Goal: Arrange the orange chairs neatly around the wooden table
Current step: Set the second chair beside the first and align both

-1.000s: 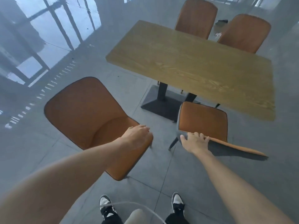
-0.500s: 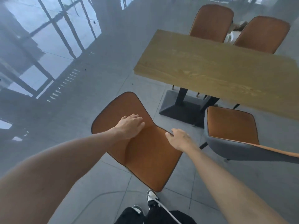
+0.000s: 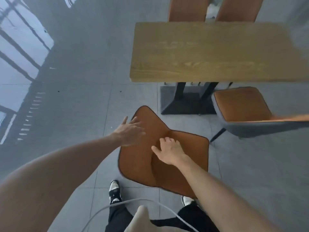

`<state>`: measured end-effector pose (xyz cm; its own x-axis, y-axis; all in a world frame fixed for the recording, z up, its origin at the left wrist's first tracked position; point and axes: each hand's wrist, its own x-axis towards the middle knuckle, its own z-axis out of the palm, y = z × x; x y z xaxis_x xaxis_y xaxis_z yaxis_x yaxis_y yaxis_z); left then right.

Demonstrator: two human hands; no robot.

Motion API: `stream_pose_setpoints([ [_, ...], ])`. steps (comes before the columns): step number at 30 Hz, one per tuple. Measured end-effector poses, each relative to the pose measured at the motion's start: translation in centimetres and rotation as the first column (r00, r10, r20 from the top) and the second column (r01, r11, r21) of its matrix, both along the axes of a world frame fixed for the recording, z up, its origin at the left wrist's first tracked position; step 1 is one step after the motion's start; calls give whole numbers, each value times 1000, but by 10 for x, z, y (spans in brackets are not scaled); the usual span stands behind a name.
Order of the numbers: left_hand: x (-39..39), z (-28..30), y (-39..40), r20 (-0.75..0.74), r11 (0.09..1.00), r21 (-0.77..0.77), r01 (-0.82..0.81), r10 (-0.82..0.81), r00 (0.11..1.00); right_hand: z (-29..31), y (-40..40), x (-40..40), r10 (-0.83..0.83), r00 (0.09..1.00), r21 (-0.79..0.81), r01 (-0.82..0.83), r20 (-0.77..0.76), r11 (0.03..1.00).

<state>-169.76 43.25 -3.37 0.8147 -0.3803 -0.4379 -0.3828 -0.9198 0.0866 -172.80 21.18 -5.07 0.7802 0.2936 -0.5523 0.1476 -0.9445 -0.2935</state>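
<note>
The tabletop [image 3: 217, 51] fills the upper right, its long axis running from 9 to 3 o'clock across the view, on a dark pedestal base [image 3: 185, 101] standing on the grey tiled floor [image 3: 75, 101].

Four orange chairs show. Two far chairs [image 3: 187, 9] [image 3: 237, 9] stand side by side at 12 o'clock beyond the tabletop, only their backs visible. A third, the right chair [image 3: 240, 104], sits at the near edge toward 3 o'clock, its seat facing the tabletop. The fourth, the near chair [image 3: 167, 148], is the one being handled. It lies at 6 o'clock from the tabletop's left end, apart from it, and is skewed: its long axis runs roughly from 11 to 5 o'clock rather than square to the near edge.

Both hands are on this chair. The left hand [image 3: 128, 131] lies at its 10 o'clock side, fingers [image 3: 135, 119] spread and flat against the upholstery near the rim; the picture is blurred there, so whether they hook the edge I cannot tell. The right hand [image 3: 168, 151] rests over the centre crease, fingers curled loosely onto the surface, not clamped round anything. The right hand is nearer the chair's middle, the left nearer its far corner.

By my reading, the coming move is a turn and push toward 12 o'clock, so that the chair squares up beside the right one; the pedestal base just beyond could catch its legs.

Two shoes [image 3: 114, 191] [image 3: 187, 200] stand at 6 o'clock, and a pale cable [image 3: 133, 200] crosses just below them.
</note>
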Motion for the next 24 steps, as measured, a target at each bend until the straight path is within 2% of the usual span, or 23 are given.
stream_pose_setpoints([
  [1, 5, -5, 10, 20, 997, 18, 77, -77, 997, -4, 18, -11, 24, 1000, -14, -24, -7, 1000],
  [3, 9, -11, 29, 25, 970, 60, 234, -236, 971, -12, 60, -40, -44, 993, 31, 48, -111, 998],
  [5, 11, -19, 45, 50, 940, 66, 334, -337, 940, -16, 104, -69, -216, 949, 134, 250, -228, 959],
  [6, 15, -24, 47, 66, 930, 48, 365, -368, 928, -17, 123, -79, -330, 910, 193, 382, -251, 904],
  [8, 24, -24, 46, 66, 905, 31, 425, -426, 902, -19, 158, -92, -569, 796, 303, 605, -206, 737],
  [9, 28, -26, 46, 71, 887, 33, 461, -462, 884, -24, 172, -97, -657, 741, 324, 661, -139, 677],
  [11, 34, -32, 44, 91, 848, 43, 528, -530, 843, -34, 199, -100, -791, 611, 313, 756, -23, 575],
  [14, 50, -41, 37, 92, 815, 86, 574, -580, 810, -42, 233, -92, -922, 386, 309, 872, 44, 380],
  [15, 55, -43, 32, 87, 803, 122, 584, -595, 799, -44, 239, -89, -928, 361, 309, 876, 89, 371],
  [17, 64, -44, 24, 92, 758, 172, 629, -648, 756, -47, 239, -88, -906, 375, 319, 849, 194, 420],
  [19, 71, -43, 16, 128, 720, 186, 668, -692, 710, -51, 226, -92, -850, 434, 349, 779, 300, 521],
  [22, 66, -45, 18, 138, 719, 164, 676, -695, 706, -64, 206, -107, -703, 555, 315, 638, 445, 702],
  [24, 56, -46, 17, 143, 702, 160, 694, -712, 688, -72, 190, -125, -639, 598, 301, 572, 484, 763],
])
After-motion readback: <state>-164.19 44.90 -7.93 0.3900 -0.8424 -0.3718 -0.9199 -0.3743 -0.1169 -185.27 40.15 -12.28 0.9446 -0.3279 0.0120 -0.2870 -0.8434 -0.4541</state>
